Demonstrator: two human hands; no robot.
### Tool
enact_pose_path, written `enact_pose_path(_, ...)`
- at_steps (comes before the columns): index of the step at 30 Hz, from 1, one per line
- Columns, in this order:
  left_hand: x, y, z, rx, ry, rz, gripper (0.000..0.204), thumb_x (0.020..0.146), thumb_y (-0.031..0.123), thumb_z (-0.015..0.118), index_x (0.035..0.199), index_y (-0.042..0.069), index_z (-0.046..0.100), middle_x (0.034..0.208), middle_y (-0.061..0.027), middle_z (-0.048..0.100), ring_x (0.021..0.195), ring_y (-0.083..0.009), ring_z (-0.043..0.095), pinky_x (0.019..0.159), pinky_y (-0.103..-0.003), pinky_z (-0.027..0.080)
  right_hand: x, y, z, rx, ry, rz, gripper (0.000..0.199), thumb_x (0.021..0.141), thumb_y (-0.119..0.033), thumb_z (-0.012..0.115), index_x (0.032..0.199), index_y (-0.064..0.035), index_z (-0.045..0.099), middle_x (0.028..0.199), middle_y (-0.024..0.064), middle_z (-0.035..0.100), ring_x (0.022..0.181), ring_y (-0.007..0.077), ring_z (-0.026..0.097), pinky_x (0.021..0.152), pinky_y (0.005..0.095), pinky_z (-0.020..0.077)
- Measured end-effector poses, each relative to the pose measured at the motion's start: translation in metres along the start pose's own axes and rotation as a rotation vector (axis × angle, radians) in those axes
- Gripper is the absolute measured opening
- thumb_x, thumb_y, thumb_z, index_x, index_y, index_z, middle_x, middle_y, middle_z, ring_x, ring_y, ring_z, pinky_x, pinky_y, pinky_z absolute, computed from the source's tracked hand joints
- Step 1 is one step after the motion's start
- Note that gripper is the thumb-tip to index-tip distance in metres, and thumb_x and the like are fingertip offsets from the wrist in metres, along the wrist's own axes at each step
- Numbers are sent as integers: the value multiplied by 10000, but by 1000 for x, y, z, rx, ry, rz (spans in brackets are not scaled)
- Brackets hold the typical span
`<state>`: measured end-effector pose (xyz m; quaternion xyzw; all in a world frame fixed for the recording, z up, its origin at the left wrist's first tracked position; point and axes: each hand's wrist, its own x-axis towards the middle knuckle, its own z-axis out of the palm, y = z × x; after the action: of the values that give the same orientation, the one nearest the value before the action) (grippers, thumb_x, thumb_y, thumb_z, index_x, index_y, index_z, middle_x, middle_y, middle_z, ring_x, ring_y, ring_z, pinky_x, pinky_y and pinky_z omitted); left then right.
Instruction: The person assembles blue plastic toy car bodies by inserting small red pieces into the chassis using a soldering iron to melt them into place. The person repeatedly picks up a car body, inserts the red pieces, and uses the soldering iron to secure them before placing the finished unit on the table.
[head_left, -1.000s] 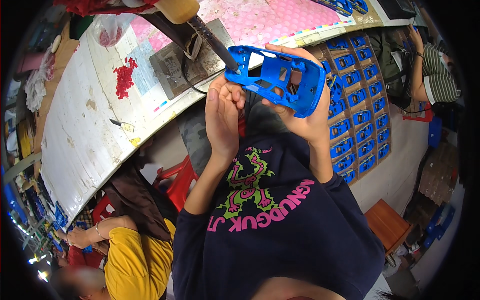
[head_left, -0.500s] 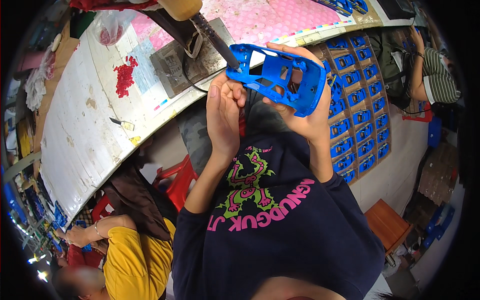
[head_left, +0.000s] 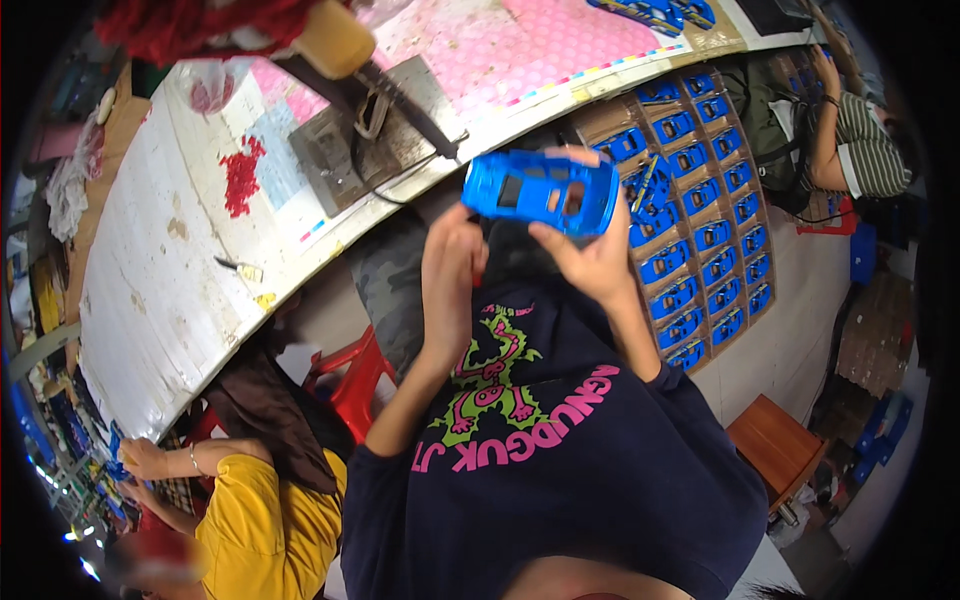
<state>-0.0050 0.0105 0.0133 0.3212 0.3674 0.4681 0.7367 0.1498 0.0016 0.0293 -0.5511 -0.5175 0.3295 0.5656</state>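
Observation:
My right hand (head_left: 590,262) grips a blue plastic toy car body (head_left: 540,190) by its right end, thumb on the near side and fingers on the far side. The shell has window openings and is held level above my lap. My left hand (head_left: 452,255) is just below the shell's left end, its fingers curled in; whatever they may hold is hidden. Beyond the shell's left end, the dark metal rod of a tool (head_left: 418,122) with a wooden handle (head_left: 335,40) slants down, its tip apart from the shell.
Small red pieces (head_left: 241,178) and cutters (head_left: 240,268) lie on the white table (head_left: 150,270). A metal plate (head_left: 335,165) sits under the tool. At right, cardboard trays (head_left: 690,240) hold several blue car bodies. A yellow-sleeved person (head_left: 265,520) works at left, another in stripes (head_left: 875,155) at right.
The car body has come away from the tool tip, moved nearer me, and turned so its outside shows. My left hand has dropped slightly and its fingers have curled in.

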Motion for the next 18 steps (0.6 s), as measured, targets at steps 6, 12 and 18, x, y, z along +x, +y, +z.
enact_pose_path(6,-54,-40,6,-78,-110,-315,544,856,135,506,1313,73,218,1185,-72,399,1107,-147,377,950,-281,271,-73,6,5,533,72,380,492,701,-48,667,1088,-21,364,998,71,439,917,124,471,784,259,401)
enact_pose_path(12,-60,-51,-21,-250,-90,-322,509,849,129,525,1273,62,251,1286,-98,347,1188,-198,353,1010,-322,231,-81,15,-13,323,-360,386,572,688,-57,691,1151,-32,356,861,0,439,679,39,425,632,178,375)
enact_pose_path(18,-74,-5,-66,-303,377,-75,483,821,295,524,1199,41,366,1049,-83,495,968,-188,493,843,-316,378,-1,30,-78,265,-379,249,653,753,-139,629,1296,-45,278,914,113,563,622,63,488,559,183,413)
